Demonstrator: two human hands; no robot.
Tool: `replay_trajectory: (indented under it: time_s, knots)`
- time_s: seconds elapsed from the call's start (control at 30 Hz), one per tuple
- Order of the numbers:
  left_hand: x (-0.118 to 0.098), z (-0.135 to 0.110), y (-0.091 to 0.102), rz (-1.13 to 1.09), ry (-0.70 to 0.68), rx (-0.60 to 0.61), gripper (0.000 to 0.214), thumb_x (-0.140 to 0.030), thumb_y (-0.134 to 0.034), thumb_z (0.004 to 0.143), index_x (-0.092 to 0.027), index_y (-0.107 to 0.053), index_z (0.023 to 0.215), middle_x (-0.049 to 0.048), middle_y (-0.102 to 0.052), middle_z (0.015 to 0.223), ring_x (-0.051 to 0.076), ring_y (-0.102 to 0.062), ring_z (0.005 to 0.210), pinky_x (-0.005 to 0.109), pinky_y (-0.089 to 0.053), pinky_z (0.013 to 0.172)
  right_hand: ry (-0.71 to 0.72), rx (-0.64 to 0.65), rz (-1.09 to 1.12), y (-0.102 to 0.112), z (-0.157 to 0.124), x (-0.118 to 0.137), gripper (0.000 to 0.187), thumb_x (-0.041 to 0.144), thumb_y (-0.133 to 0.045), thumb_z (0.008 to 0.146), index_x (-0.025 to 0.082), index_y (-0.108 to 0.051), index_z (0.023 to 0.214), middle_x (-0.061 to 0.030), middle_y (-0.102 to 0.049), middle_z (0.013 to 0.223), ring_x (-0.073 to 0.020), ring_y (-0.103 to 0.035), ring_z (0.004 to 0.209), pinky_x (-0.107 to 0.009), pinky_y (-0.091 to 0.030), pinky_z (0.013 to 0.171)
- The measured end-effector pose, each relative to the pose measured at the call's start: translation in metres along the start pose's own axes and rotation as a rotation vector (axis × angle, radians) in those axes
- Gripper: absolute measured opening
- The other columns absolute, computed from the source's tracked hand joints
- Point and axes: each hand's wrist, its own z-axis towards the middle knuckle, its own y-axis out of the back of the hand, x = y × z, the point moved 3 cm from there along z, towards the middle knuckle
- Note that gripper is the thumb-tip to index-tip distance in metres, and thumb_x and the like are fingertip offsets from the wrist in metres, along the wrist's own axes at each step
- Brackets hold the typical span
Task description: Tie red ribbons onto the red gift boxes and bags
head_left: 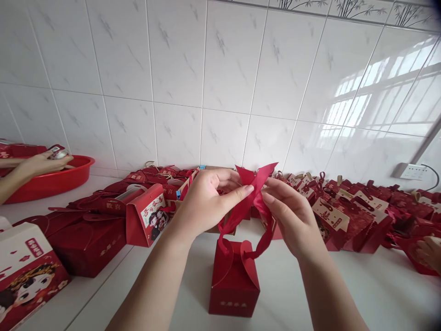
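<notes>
A small red gift box (234, 289) stands upright on the white table in front of me, its top flaps folded together. A red ribbon (263, 230) runs through the top of the box and rises in a loop. Above the box, my left hand (220, 197) pinches the ribbon between thumb and fingers where its two ends cross. My right hand (289, 211) grips the ribbon just to the right of that crossing, thumb against fingers. Both ribbon tips stick up above my fingers.
Red gift boxes (93, 239) crowd the left side, including an upright printed box (148, 216). More decorated boxes (344, 211) fill the right. Another person's hand (44, 163) holds a small item over a red basin (81, 168); a further hand (430, 253) shows at the right edge.
</notes>
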Motion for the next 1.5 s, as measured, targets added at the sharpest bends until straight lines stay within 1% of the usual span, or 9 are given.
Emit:
replay_trajectory:
  time_s: [0.13, 0.23, 0.33, 0.47, 0.6, 0.83, 1.0, 1.27, 1.5]
  knots:
    - [0.003, 0.0, -0.001, -0.018, 0.003, 0.02, 0.014, -0.028, -0.068, 0.081, -0.019, -0.074, 0.089, 0.005, -0.075, 0.084, 0.019, -0.071, 0.077, 0.028, -0.058, 0.068, -0.026, 0.068, 0.071, -0.003, 0.001, 0.002, 0.009, 0.031, -0.061, 0.088, 0.027, -0.068, 0.093, 0.0038, -0.056, 0.063, -0.0085, -0.049, 0.052, -0.021, -0.044, 0.049]
    - [0.004, 0.001, 0.0, 0.026, -0.017, -0.012, 0.015, -0.03, -0.069, 0.081, -0.018, -0.074, 0.087, 0.0039, -0.074, 0.083, 0.019, -0.071, 0.077, 0.026, -0.058, 0.066, -0.044, 0.068, 0.131, -0.001, 0.002, 0.0, 0.012, 0.029, -0.062, 0.088, 0.025, -0.07, 0.08, 0.0034, -0.058, 0.064, -0.0082, -0.054, 0.058, -0.021, -0.05, 0.061]
    - [0.003, 0.002, 0.0, 0.103, -0.042, -0.017, 0.013, -0.029, -0.067, 0.081, -0.018, -0.072, 0.084, 0.0031, -0.073, 0.084, 0.018, -0.07, 0.079, 0.026, -0.056, 0.067, -0.069, 0.077, 0.17, 0.0, 0.003, -0.004, 0.014, 0.029, -0.061, 0.088, 0.024, -0.072, 0.081, 0.0014, -0.064, 0.07, -0.0099, -0.059, 0.067, -0.022, -0.051, 0.068]
    - [0.005, -0.001, -0.001, 0.085, 0.066, 0.129, 0.023, -0.034, -0.061, 0.086, -0.023, -0.064, 0.106, 0.0024, -0.071, 0.089, 0.018, -0.069, 0.079, 0.027, -0.056, 0.065, -0.037, 0.04, 0.134, 0.003, 0.003, -0.005, 0.013, 0.027, -0.062, 0.089, 0.024, -0.072, 0.081, 0.002, -0.064, 0.069, -0.0076, -0.056, 0.064, -0.018, -0.048, 0.063]
    - [0.009, -0.004, 0.001, 0.077, 0.167, 0.202, 0.038, -0.032, -0.057, 0.087, -0.028, -0.049, 0.124, 0.0023, -0.068, 0.089, 0.017, -0.067, 0.074, 0.029, -0.053, 0.063, 0.062, 0.065, -0.011, 0.008, 0.001, 0.001, 0.016, 0.024, -0.059, 0.09, 0.023, -0.071, 0.079, 0.0014, -0.064, 0.072, -0.0081, -0.055, 0.065, -0.019, -0.045, 0.061]
    - [0.012, -0.002, 0.003, 0.103, 0.213, 0.153, 0.03, -0.024, -0.053, 0.088, -0.028, -0.049, 0.117, -0.0025, -0.063, 0.079, 0.015, -0.061, 0.075, 0.027, -0.047, 0.065, 0.379, 0.154, -0.53, 0.008, -0.006, 0.02, 0.014, 0.009, -0.06, 0.082, 0.019, -0.068, 0.083, -0.0003, -0.065, 0.074, -0.0119, -0.057, 0.069, -0.026, -0.045, 0.062]
    - [0.011, -0.002, 0.001, 0.027, 0.222, 0.169, 0.029, -0.03, -0.057, 0.087, -0.025, -0.05, 0.115, -0.0011, -0.062, 0.076, 0.016, -0.061, 0.075, 0.028, -0.048, 0.065, 0.517, 0.141, -0.736, 0.006, -0.007, 0.022, 0.018, 0.006, -0.059, 0.079, 0.018, -0.069, 0.088, -0.0013, -0.069, 0.079, -0.0131, -0.059, 0.07, -0.031, -0.047, 0.067]
    - [0.011, -0.001, 0.001, 0.017, 0.24, 0.129, 0.039, -0.054, -0.053, 0.086, -0.024, -0.054, 0.111, -0.0038, -0.05, 0.063, 0.014, -0.054, 0.061, 0.025, -0.041, 0.055, 0.573, 0.126, -0.831, 0.007, -0.004, 0.018, 0.015, 0.007, -0.059, 0.079, 0.017, -0.068, 0.086, -0.0027, -0.07, 0.079, -0.0149, -0.057, 0.07, -0.035, -0.047, 0.068]
    - [0.009, -0.001, -0.001, 0.146, 0.152, 0.082, 0.041, -0.061, -0.047, 0.087, -0.024, -0.062, 0.095, -0.0038, -0.044, 0.062, 0.01, -0.042, 0.055, 0.021, -0.031, 0.046, 0.571, 0.124, -0.793, 0.008, -0.003, 0.018, 0.017, 0.007, -0.057, 0.081, 0.017, -0.068, 0.09, -0.0035, -0.069, 0.082, -0.0152, -0.059, 0.073, -0.034, -0.049, 0.069]
